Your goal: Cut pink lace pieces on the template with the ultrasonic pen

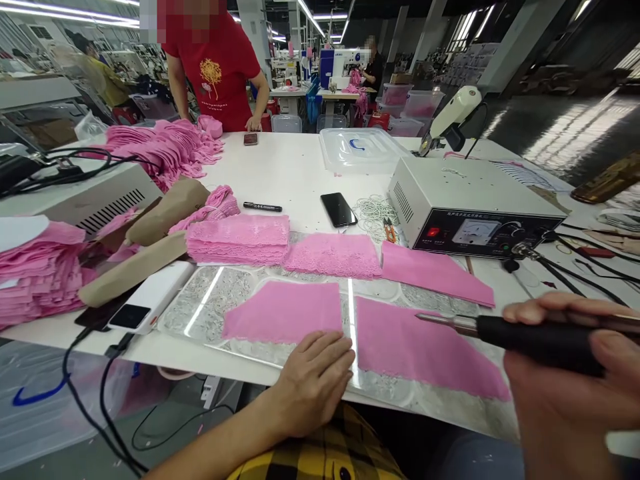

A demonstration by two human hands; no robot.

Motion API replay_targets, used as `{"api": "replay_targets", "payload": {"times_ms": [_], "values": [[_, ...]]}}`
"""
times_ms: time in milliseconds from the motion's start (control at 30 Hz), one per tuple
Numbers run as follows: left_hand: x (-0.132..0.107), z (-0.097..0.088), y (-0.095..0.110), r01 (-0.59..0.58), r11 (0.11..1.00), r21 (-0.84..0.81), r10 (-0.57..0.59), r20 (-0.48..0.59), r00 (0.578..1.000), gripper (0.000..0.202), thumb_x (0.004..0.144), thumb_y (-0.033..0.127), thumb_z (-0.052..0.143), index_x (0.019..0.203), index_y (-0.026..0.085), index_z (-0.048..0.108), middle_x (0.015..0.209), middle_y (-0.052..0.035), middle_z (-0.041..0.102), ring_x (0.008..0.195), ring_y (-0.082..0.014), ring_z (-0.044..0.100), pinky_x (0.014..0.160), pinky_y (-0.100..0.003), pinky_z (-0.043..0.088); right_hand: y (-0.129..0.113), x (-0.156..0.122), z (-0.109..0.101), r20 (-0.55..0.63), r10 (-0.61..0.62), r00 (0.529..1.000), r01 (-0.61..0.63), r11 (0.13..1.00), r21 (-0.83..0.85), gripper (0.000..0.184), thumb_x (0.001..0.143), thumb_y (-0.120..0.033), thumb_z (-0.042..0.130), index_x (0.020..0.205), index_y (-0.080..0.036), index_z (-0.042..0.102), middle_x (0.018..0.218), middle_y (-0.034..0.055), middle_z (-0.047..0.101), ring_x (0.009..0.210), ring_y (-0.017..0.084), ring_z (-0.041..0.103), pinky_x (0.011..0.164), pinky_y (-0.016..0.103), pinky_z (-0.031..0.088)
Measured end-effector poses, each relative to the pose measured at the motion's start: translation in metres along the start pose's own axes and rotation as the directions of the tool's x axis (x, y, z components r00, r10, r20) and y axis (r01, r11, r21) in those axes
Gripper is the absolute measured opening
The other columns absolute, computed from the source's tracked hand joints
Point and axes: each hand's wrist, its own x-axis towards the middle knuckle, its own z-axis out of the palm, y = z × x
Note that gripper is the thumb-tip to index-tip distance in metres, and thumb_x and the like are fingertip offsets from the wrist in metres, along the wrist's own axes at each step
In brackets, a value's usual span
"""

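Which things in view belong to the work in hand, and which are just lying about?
Apparently in use:
black-handled tool, in the right hand
two flat pink pieces
patterned mat beneath them

Apparently lying about:
black phone
marker
clear plastic lid

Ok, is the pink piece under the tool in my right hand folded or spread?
Spread: the pink piece lies flat on the marbled surface, its outline laid out, with no fold showing.

The left hand [316,379] lies palm down at lower centre, fingers together, its forearm [225,430] slanting up from the bottom edge. At lower right, the right hand [570,395] is curled in a grip.
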Motion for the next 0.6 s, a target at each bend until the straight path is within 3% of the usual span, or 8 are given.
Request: {"api": "replay_targets", "payload": {"times_ms": [67, 167, 300, 467, 600], "values": [[-0.001, -0.002, -0.001, 0.010, 1.000, -0.005, -0.010, -0.013, 1.000, 0.026, 0.092, 0.011, 0.051, 0.116, 0.012, 0.061, 0.112, -0.0126, 0.072, 0.111, -0.0229, 0.066, 0.096, -0.038, 0.055, 0.004, -0.009, 0.022, 0.076, -0.036, 0.996, 0.037, 0.999, -0.011, 0.019, 0.043, -0.029, 0.049, 0.058, -0.021, 0.058, 0.055, 0.0002, 0.053, 0.043, 0.015, 0.045, 0.040, 0.033, 0.038], [-0.004, -0.001, -0.001, -0.020, 1.000, -0.019, 0.021, 0.052, 0.998, 0.027, 0.092, 0.015, 0.051, 0.117, 0.012, 0.062, 0.115, -0.0141, 0.071, 0.115, -0.0243, 0.064, 0.098, -0.040, 0.053, 0.011, -0.019, 0.038, 0.170, -0.025, 0.985, 0.023, 1.000, 0.009, 0.019, 0.050, -0.029, 0.053, 0.065, -0.020, 0.061, 0.060, 0.0008, 0.058, 0.047, 0.017, 0.052, 0.045, 0.034, 0.044], [-0.008, 0.004, -0.001, -0.089, 0.996, -0.022, 0.091, 0.136, 0.986, 0.029, 0.095, 0.022, 0.052, 0.119, 0.010, 0.062, 0.121, -0.0151, 0.068, 0.120, -0.0252, 0.060, 0.103, -0.041, 0.048, 0.019, -0.026, 0.048, 0.288, 0.009, 0.958, -0.018, 0.999, 0.028, 0.019, 0.057, -0.029, 0.057, 0.073, -0.020, 0.061, 0.066, -0.0005, 0.059, 0.049, 0.014, 0.053, 0.049, 0.034, 0.047], [-0.011, 0.007, -0.003, -0.127, 0.991, 0.030, 0.117, 0.226, 0.967, 0.041, 0.095, 0.040, 0.056, 0.126, 0.012, 0.059, 0.131, -0.0130, 0.063, 0.126, -0.0270, 0.055, 0.108, -0.042, 0.042, 0.030, -0.031, 0.062, 0.333, -0.003, 0.943, -0.006, 1.000, 0.024, 0.017, 0.060, -0.030, 0.058, 0.074, -0.020, 0.060, 0.067, -0.0016, 0.058, 0.050, 0.013, 0.052, 0.053, 0.033, 0.048], [-0.014, 0.008, -0.005, -0.145, 0.988, 0.051, 0.129, 0.233, 0.964, 0.042, 0.097, 0.042, 0.053, 0.126, 0.012, 0.059, 0.133, -0.0127, 0.061, 0.127, -0.0265, 0.054, 0.108, -0.042, 0.041, 0.040, -0.034, 0.066, 0.360, 0.000, 0.933, 0.000, 1.000, 0.000, 0.016, 0.062, -0.031, 0.058, 0.074, -0.020, 0.058, 0.067, -0.0014, 0.058, 0.050, 0.013, 0.052, 0.053, 0.032, 0.047]]}}
